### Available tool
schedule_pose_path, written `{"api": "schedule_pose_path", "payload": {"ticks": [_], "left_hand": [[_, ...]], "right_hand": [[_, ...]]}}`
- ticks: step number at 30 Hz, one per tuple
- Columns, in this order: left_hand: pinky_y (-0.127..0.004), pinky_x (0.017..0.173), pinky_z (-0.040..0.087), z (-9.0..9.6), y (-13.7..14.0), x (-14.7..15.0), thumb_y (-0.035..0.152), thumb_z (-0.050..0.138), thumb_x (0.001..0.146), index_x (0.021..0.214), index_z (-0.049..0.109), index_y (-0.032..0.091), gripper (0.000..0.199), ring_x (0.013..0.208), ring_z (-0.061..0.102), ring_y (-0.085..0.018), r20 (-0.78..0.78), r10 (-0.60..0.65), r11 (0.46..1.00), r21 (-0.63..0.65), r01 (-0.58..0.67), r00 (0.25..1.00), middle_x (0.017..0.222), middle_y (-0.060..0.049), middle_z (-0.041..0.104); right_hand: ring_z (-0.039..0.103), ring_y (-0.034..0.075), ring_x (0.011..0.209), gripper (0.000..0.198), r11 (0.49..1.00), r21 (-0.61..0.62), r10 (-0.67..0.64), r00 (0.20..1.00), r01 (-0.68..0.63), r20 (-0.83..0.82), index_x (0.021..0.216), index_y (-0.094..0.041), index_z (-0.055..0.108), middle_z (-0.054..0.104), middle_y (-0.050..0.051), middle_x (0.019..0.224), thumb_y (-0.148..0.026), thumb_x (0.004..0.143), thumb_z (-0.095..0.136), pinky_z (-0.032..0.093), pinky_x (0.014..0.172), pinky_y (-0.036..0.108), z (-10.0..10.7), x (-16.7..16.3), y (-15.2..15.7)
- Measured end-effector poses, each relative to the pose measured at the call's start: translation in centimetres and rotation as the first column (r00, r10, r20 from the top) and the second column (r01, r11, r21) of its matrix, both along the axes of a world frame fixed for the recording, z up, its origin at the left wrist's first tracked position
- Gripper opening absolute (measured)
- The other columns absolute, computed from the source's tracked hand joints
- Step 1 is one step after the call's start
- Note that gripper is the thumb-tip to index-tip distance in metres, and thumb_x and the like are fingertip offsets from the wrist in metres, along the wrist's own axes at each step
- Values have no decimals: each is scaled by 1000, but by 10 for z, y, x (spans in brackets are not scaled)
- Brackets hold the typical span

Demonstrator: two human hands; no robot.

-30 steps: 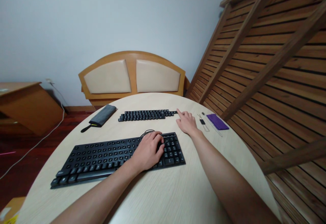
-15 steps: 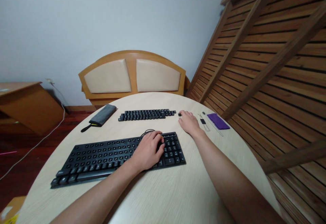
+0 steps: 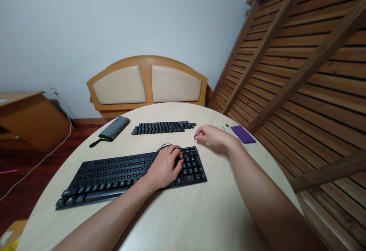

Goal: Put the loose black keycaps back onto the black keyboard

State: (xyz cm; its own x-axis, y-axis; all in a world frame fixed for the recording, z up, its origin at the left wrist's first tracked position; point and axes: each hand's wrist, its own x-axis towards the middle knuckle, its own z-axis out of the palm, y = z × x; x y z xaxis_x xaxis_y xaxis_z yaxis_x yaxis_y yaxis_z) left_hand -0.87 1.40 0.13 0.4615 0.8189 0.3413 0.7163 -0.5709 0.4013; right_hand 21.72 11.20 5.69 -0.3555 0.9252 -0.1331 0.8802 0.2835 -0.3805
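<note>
Our right hand [image 3: 210,135] pinches a small black keycap [image 3: 195,136], well inside the surface's [image 3: 217,209] right edge, our left hand [image 3: 166,167] rests half spread, touching the keyboard [image 3: 111,173].

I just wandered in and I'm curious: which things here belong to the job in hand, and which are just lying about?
In the job:
black keyboard, under the left hand
loose keycaps, laid out beyond it
small dark piece, probably a keycap, pinched by the right hand

Apparently just lying about:
grey pouch
purple fabric piece
</note>
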Motion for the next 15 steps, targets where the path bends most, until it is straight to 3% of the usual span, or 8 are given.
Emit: {"api": "schedule_pose_path", "payload": {"ticks": [2,5,15], "left_hand": [[-48,100,46,-1,0,0,21,51,92,94,55,21,4,113,57,-27,1,-4,1000,1,4,1000,121,-9,61],[-48,99,47,-2,1,0,22,51,92,94,55,21,4,112,58,-27,5,-9,1000,2,9,1000,119,-9,61],[-49,100,46,0,0,0,23,52,92,87,52,21,6,112,58,-28,11,2,1000,-12,-2,1000,120,-9,62]], "right_hand": [[65,16,77,21,972,-130,171,971,-193,-168,99,-16,72,75,6,90,-29,88,61,44,66,23,9,-9,-7],[63,17,76,19,919,-191,301,926,-345,-225,96,-14,73,74,5,85,-26,86,62,44,67,24,14,-21,-16],[64,17,78,20,916,-194,333,935,-351,-121,100,-15,75,75,6,90,-25,85,65,44,66,24,14,-32,-25]]}}
